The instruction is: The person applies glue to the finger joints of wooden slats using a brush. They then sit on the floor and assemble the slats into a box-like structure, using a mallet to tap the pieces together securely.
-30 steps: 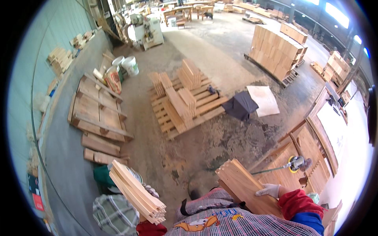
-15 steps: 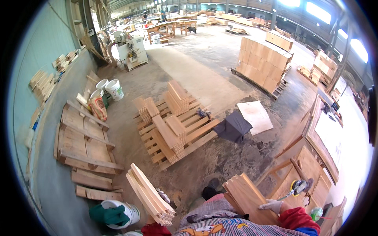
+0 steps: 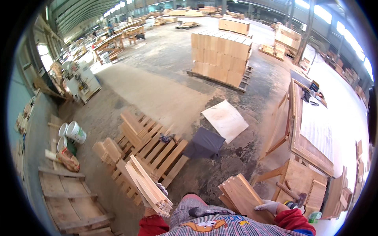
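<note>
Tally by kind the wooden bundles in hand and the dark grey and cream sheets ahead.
Bundle of long pale wooden strips, left hand: 1
Bundle of flat brown wooden boards, right hand: 1
Dark grey sheet: 1
Cream rectangular sheet: 1
Total: 4

Single head view, wide fisheye, worn on the person's head, left of a pair; faces down and forward. Nearest, at the lower edge: apron [image 3: 252, 230], left hand [image 3: 162, 189], right hand [image 3: 268, 206]. Pallet [image 3: 176, 164] at middle range; roof [image 3: 86, 19] far off, upper left.
</note>
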Tool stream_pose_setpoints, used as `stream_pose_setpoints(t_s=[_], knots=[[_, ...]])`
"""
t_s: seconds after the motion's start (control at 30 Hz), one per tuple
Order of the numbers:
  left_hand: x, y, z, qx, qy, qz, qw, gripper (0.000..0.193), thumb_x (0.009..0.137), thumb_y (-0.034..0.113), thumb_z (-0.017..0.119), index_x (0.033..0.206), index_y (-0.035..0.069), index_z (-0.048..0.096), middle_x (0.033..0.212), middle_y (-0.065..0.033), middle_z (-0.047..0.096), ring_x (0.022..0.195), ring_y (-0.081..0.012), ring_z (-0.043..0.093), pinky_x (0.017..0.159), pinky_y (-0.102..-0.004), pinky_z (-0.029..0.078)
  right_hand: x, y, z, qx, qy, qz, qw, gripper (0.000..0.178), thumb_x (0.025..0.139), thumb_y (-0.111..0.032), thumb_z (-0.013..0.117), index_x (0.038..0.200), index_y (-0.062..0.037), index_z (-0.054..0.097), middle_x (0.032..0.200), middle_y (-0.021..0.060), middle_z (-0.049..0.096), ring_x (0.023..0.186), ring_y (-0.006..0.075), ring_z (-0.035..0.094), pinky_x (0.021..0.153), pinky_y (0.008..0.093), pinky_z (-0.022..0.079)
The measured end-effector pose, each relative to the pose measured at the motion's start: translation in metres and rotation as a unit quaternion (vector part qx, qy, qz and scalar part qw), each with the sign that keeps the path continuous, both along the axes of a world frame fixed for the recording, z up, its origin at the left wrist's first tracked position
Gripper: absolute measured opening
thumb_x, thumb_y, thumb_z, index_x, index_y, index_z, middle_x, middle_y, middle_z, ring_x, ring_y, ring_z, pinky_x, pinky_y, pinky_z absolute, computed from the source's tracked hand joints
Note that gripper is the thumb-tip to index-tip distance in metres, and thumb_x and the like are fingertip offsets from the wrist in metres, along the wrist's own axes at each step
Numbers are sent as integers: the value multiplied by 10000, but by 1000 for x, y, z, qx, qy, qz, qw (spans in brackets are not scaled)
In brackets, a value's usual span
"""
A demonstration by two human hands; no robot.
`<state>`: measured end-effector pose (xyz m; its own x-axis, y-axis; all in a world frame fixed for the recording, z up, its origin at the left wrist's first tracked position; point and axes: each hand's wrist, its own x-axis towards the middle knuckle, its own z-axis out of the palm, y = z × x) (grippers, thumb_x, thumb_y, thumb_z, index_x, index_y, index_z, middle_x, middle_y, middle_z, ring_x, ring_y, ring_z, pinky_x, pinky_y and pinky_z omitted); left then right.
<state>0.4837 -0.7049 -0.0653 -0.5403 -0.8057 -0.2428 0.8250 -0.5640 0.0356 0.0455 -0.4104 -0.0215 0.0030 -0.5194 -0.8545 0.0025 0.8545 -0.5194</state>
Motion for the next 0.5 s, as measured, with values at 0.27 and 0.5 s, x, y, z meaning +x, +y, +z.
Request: stream_pose_setpoints(t_s=[0.27,0.5], knots=[[-103,-170,-18,5,-65,-121,991,739,755,682,522,1118,40,558,1006,-125,621,922,-285,595,784,-443,496,2,-63,32,-18,-31,-297,954,647,741,-238,735,1279,-5,461,1125,96,602,1021,203,568,904,332,443],[-246,-278,6,67,-108,-244,961,770,743,741,473,1115,71,547,992,-138,587,893,-287,584,791,-427,490,1,-92,52,14,-49,-466,883,629,726,-187,732,1267,-5,467,1120,105,600,994,216,586,886,331,462]])
